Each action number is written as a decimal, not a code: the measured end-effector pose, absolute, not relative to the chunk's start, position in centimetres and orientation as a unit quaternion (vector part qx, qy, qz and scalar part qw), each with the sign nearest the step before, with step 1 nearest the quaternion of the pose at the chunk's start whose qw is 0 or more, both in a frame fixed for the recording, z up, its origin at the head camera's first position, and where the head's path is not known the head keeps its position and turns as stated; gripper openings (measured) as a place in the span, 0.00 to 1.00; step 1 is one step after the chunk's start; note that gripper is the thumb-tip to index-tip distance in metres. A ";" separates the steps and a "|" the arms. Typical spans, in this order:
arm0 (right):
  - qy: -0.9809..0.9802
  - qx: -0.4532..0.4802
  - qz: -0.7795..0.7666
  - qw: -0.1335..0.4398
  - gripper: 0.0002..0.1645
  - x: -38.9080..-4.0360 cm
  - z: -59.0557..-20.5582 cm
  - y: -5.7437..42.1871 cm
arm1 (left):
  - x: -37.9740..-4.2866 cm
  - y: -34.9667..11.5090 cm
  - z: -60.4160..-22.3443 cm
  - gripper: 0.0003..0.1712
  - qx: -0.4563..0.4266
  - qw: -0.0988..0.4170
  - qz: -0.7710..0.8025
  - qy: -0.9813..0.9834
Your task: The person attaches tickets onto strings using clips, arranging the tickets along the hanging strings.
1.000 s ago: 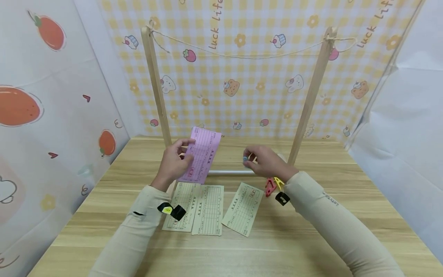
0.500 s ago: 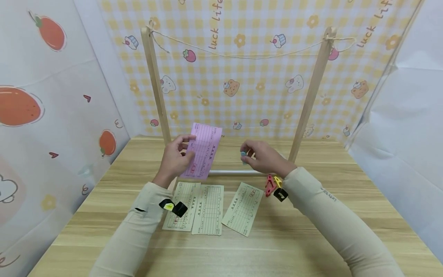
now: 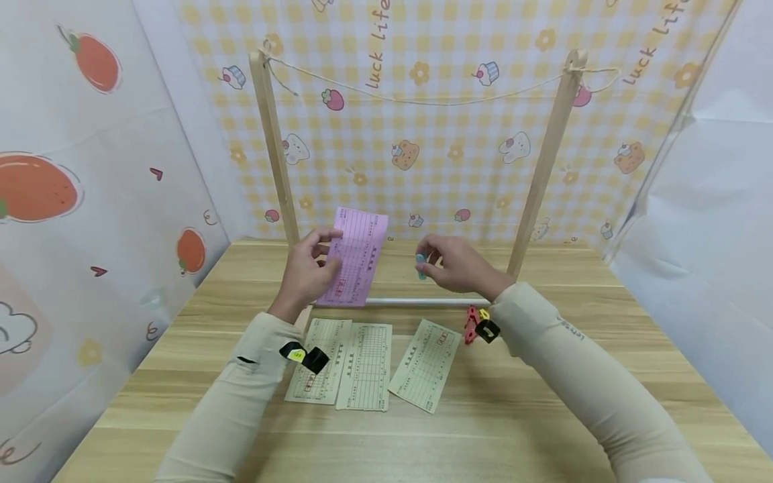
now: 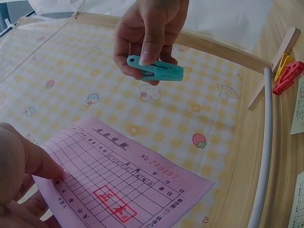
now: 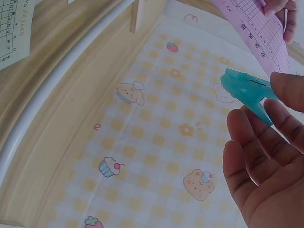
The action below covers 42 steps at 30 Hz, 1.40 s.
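Note:
Between thumb and fingers, my left hand [image 3: 308, 272] pinches a pink receipt slip [image 3: 360, 251] by its left edge, raised above the table. Printed lines and a red stamp show on the slip [image 4: 118, 180] in the left wrist view. My right hand [image 3: 455, 265] grips a teal clothespin [image 5: 247, 90] between thumb and fingertips, to the right of the slip and apart from it. The left wrist view shows this clothespin [image 4: 161, 71] lying sideways in the fingers. Above both hands, a thin string [image 3: 417, 102] sags between two wooden posts.
Several pale green slips [image 3: 364, 369] lie on the wooden table [image 3: 386, 443] in front. A red clothespin [image 3: 471, 325] and a yellow clothespin [image 3: 484, 314] lie under my right wrist. A white rod [image 3: 417, 301] runs between the posts [image 3: 540, 181] near the table.
Both hands have risen slightly, lifting the pink slip and the clothespin. The right hand has also shifted a little left, and more of the teal clothespin shows.

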State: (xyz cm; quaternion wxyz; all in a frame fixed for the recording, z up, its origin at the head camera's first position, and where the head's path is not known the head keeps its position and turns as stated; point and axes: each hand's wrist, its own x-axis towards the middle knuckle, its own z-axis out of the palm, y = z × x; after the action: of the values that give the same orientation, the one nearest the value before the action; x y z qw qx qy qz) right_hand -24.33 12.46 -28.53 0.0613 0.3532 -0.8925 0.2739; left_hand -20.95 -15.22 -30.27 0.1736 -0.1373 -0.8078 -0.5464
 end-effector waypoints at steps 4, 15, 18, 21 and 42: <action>-0.888 0.360 0.278 0.065 0.07 -24.5 -28.3 12.4 | -21.1 -15.2 -30.0 0.25 -0.130 0.172 -0.547 -0.809; -0.876 0.383 0.279 0.089 0.05 -25.1 -27.5 12.1 | -21.4 -15.1 -29.0 0.25 -0.137 0.183 -0.554 -0.801; -0.873 0.389 0.278 0.096 0.04 -25.1 -27.2 12.0 | -21.3 -15.1 -28.8 0.25 -0.142 0.188 -0.548 -0.802; -0.871 0.391 0.279 0.105 0.03 -25.1 -27.0 11.9 | -21.3 -15.1 -28.7 0.25 -0.143 0.189 -0.544 -0.805; -0.875 0.379 0.277 0.113 0.02 -25.6 -24.9 11.1 | -21.9 -15.3 -27.5 0.25 -0.146 0.221 -0.535 -0.802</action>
State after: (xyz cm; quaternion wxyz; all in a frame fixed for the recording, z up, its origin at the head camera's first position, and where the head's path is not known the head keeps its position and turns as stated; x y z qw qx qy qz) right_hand -25.63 11.11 -24.88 0.1134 0.3795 -0.8754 0.2771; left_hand -21.88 -15.27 -27.50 0.2211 -0.1457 -0.8021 -0.5353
